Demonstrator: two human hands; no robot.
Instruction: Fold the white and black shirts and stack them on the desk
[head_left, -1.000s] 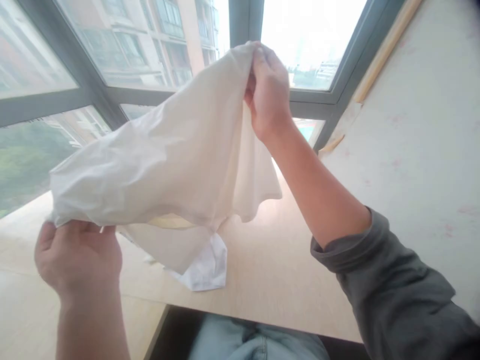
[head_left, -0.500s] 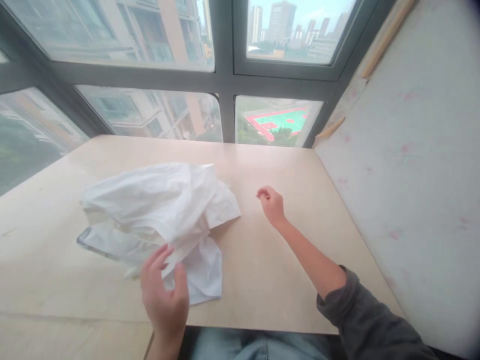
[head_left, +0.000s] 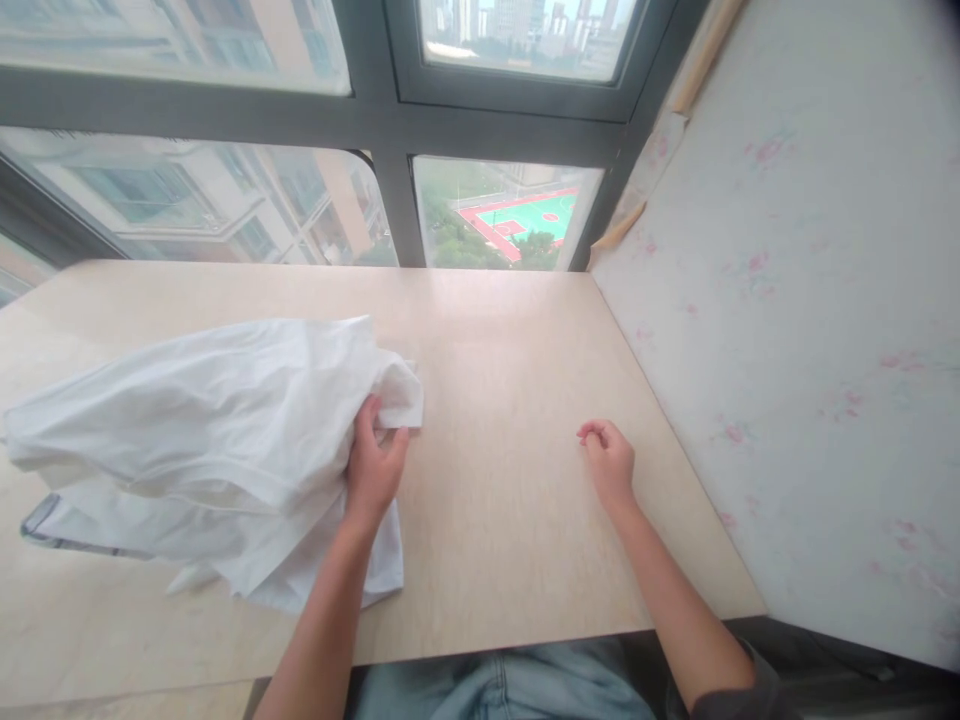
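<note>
A crumpled white cloth (head_left: 225,420) with a dark-edged strip at its lower left lies on the left part of the wooden surface. At the cloth's right edge is my left hand (head_left: 375,470), thumb and fingers around a fold of the fabric. Some of its fingertips are hidden by the cloth. My right hand (head_left: 609,462) is over the bare wood to the right, away from the cloth, its fingers curled in with nothing visible between them.
The pale wooden surface (head_left: 495,520) meets a grey window frame (head_left: 495,130) at the back. A wall with flowered paper (head_left: 810,330) runs along the right side. My legs in jeans (head_left: 495,690) are below the front edge.
My left hand has moved forward onto the cloth and closed on its right edge. My right hand has shifted right and nearer to me. The view has turned to the right.
</note>
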